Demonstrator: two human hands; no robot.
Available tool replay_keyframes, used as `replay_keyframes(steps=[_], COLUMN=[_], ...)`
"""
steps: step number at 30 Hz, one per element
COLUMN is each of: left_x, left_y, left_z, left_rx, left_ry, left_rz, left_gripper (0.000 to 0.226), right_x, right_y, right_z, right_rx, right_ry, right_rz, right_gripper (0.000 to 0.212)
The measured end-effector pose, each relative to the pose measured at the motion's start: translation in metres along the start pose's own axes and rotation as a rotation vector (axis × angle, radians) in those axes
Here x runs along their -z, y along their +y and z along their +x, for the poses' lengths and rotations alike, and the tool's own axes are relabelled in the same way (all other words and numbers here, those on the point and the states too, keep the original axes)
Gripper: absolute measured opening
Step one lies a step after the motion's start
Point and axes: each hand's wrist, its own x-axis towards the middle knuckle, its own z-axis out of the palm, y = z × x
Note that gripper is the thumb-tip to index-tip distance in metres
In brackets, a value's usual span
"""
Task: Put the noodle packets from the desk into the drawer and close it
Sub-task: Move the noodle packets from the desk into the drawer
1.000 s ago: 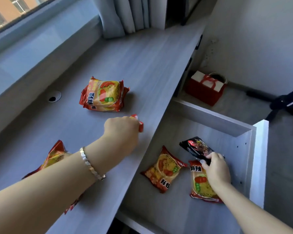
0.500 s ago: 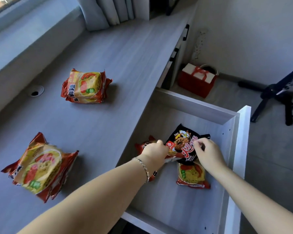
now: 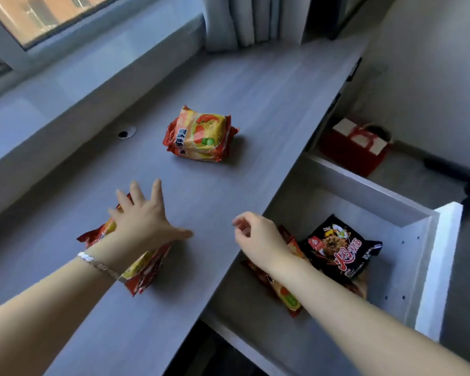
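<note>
Two stacks of orange-yellow noodle packets lie on the grey desk [image 3: 255, 85]. The far stack [image 3: 201, 135] sits mid-desk. My left hand [image 3: 144, 215], fingers spread, hovers over the near stack [image 3: 144, 270] and hides much of it. The drawer [image 3: 364, 194] stands pulled out at the right. Inside lie a black noodle packet [image 3: 342, 245] and orange packets [image 3: 288, 297], partly under my right forearm. My right hand [image 3: 258, 237] is above the desk edge, fingers loosely curled, holding nothing.
A round cable hole [image 3: 126, 132] sits in the desk near the window sill. Curtains [image 3: 244, 20] hang at the desk's far end. A red gift bag [image 3: 356, 147] stands on the floor beyond the drawer. A dark stand base shows at the right edge.
Both hands have left the drawer: the left moved out over the near stack on the desk, the right let go of the black packet and rose to the desk edge.
</note>
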Motion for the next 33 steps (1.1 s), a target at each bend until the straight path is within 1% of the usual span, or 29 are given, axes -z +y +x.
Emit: replay_keyframes(steps=[2,4,5,7,9,11,13,15,18,20,21,22,23,25,26,27,28,29,30,31,33], left_x=[-0.005,-0.013,-0.018,-0.024,-0.026,-0.025,-0.022,-0.020,-0.016,-0.012,-0.011,-0.010,-0.009,-0.010,-0.011,-0.014,-0.017,-0.018,-0.019,-0.019,-0.019], left_y=[-0.036,-0.061,-0.068,-0.077,-0.078,-0.080,-0.079,-0.073,-0.048,-0.029,-0.019,-0.012,-0.005,0.007,0.012,0.016,0.019,0.021,0.024,0.024,0.028], left_z=[0.004,0.004,0.003,0.003,0.001,0.001,0.002,0.003,0.003,0.004,0.003,0.003,0.003,-0.001,-0.002,-0.003,-0.005,-0.007,-0.009,-0.010,-0.013], left_rx=[0.094,0.114,0.107,0.082,0.057,0.026,-0.009,-0.070,-0.126,-0.129,-0.127,-0.117,-0.106,-0.083,-0.070,-0.069,-0.078,-0.088,-0.093,-0.093,-0.101], left_ry=[-0.115,-0.187,-0.190,-0.145,-0.107,-0.105,-0.127,-0.165,-0.299,-0.370,-0.399,-0.430,-0.463,-0.505,-0.502,-0.496,-0.485,-0.476,-0.471,-0.470,-0.478], left_rz=[-0.071,-0.193,-0.257,-0.345,-0.400,-0.442,-0.486,-0.551,-0.649,-0.730,-0.782,-0.846,-0.915,-1.038,-1.065,-1.063,-1.047,-1.031,-1.020,-1.015,-1.007], left_gripper=[0.129,0.130,0.128,0.126,0.126,0.119,0.112,0.109,0.109,0.108,0.108,0.107,0.102,0.081,0.072,0.068,0.067,0.067,0.067,0.067,0.067], right_x=[-0.035,-0.067,-0.081,-0.103,-0.116,-0.121,-0.112,-0.091,-0.058,-0.044,-0.040,-0.040,-0.040,-0.043,-0.045,-0.046,-0.047,-0.049,-0.051,-0.053,-0.052], right_y=[-0.025,-0.046,-0.053,-0.062,-0.064,-0.060,-0.057,-0.057,-0.051,-0.048,-0.045,-0.043,-0.041,-0.031,-0.021,-0.012,-0.004,0.002,0.008,0.009,0.016], right_z=[0.014,0.026,0.031,0.042,0.050,0.058,0.056,0.049,0.036,0.029,0.026,0.022,0.017,0.008,0.005,0.004,0.003,0.003,0.003,0.003,-0.001], right_rx=[-0.049,-0.145,-0.201,-0.289,-0.352,-0.382,-0.379,-0.342,-0.268,-0.203,-0.206,-0.236,-0.282,-0.393,-0.464,-0.550,-0.640,-0.698,-0.703,-0.677,-0.632], right_ry=[-0.145,-0.217,-0.228,-0.236,-0.208,-0.216,-0.218,-0.158,-0.076,-0.080,-0.094,-0.109,-0.088,0.084,0.170,0.210,0.200,0.152,0.107,0.087,0.120], right_rz=[0.004,0.068,0.104,0.192,0.277,0.369,0.388,0.366,0.233,0.090,0.043,0.020,-0.009,-0.091,-0.083,-0.021,0.104,0.260,0.396,0.467,0.509], right_gripper=[0.033,0.041,0.043,0.041,0.032,0.026,0.029,0.033,0.021,0.007,0.017,0.033,0.048,0.070,0.081,0.093,0.105,0.112,0.115,0.112,0.104])
